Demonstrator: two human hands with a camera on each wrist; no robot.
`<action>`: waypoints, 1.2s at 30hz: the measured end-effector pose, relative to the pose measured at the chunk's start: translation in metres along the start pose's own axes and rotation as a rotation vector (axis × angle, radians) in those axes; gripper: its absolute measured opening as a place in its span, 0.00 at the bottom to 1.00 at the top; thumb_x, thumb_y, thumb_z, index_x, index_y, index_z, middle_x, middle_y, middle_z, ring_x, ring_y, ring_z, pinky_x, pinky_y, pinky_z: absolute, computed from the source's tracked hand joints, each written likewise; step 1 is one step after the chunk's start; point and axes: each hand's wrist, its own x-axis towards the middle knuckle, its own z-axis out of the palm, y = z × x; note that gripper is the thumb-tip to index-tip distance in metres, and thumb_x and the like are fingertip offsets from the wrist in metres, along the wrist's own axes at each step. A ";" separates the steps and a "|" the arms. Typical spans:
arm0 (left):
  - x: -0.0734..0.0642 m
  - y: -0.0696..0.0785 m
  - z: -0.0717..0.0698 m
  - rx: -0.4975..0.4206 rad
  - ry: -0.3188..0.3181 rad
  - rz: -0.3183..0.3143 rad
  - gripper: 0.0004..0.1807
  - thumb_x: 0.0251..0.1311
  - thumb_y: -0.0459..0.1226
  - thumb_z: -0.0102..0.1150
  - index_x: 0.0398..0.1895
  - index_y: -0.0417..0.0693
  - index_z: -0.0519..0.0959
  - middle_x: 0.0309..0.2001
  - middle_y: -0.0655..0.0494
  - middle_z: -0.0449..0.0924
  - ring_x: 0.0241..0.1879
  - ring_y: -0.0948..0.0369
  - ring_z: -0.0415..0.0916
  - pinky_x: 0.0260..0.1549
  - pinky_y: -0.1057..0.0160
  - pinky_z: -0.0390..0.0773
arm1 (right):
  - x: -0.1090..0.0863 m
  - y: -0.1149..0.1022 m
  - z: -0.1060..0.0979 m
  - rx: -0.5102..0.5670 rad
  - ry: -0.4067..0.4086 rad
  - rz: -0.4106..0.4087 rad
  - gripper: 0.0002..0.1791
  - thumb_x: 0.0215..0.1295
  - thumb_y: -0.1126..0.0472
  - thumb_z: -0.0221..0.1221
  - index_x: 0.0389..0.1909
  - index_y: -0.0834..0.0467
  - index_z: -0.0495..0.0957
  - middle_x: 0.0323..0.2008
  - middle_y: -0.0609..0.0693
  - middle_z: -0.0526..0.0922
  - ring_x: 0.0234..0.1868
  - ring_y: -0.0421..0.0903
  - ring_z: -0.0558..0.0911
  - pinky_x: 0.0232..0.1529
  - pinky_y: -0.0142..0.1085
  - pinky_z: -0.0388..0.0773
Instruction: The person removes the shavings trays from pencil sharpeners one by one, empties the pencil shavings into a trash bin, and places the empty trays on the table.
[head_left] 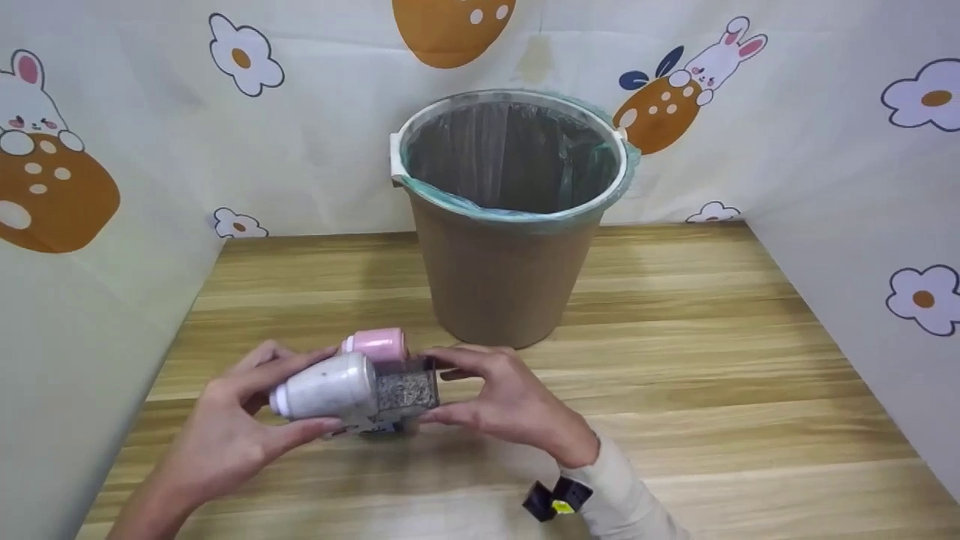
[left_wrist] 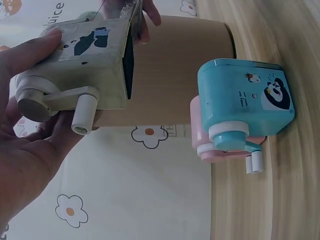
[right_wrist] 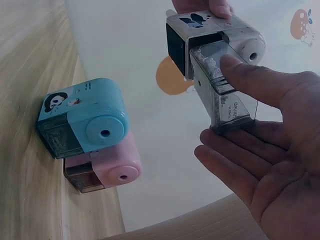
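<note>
A white hand-crank pencil sharpener [head_left: 326, 386] with a dark animal picture is gripped by my left hand [head_left: 225, 431], its crank [left_wrist: 84, 112] showing in the left wrist view. From its body sticks out a clear shavings drawer [right_wrist: 220, 82], partly drawn out and holding grey shavings. My right hand [head_left: 517, 401] pinches this drawer, with the thumb on one side and fingers along the other. Below the held sharpener on the table stand a blue sharpener [right_wrist: 97, 117] with a panda picture and a pink sharpener [head_left: 379, 345] beside it.
A brown bin [head_left: 502, 285] with a thin greenish plastic liner stands at the back middle of the wooden table [head_left: 712, 390]. Patterned cloth walls [head_left: 322, 150] enclose the table at the back and both sides.
</note>
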 end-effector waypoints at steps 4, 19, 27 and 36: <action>0.001 -0.002 0.001 -0.028 -0.008 0.023 0.37 0.35 0.28 0.81 0.57 0.48 0.83 0.40 0.57 0.75 0.40 0.63 0.75 0.38 0.73 0.81 | -0.002 0.002 -0.002 -0.007 0.013 -0.008 0.35 0.48 0.58 0.77 0.60 0.59 0.79 0.52 0.52 0.87 0.50 0.47 0.86 0.56 0.35 0.82; -0.004 -0.001 0.004 0.028 0.048 -0.005 0.36 0.36 0.29 0.82 0.56 0.54 0.84 0.41 0.60 0.76 0.40 0.65 0.74 0.37 0.75 0.79 | -0.005 0.004 -0.006 0.033 0.078 -0.006 0.32 0.50 0.61 0.76 0.59 0.58 0.79 0.53 0.51 0.85 0.52 0.46 0.86 0.59 0.37 0.81; -0.005 -0.001 0.007 -0.019 0.059 0.077 0.35 0.35 0.25 0.81 0.54 0.51 0.84 0.43 0.59 0.79 0.40 0.64 0.76 0.35 0.74 0.80 | -0.005 0.008 -0.003 -0.020 0.140 -0.122 0.31 0.51 0.65 0.74 0.59 0.62 0.79 0.54 0.54 0.84 0.53 0.48 0.85 0.58 0.35 0.81; -0.007 -0.003 0.009 -0.004 0.051 0.093 0.35 0.35 0.27 0.81 0.53 0.52 0.84 0.46 0.60 0.81 0.42 0.65 0.77 0.37 0.73 0.81 | -0.004 0.010 -0.007 -0.127 0.179 -0.233 0.30 0.51 0.65 0.75 0.58 0.61 0.79 0.54 0.54 0.84 0.54 0.48 0.84 0.58 0.37 0.81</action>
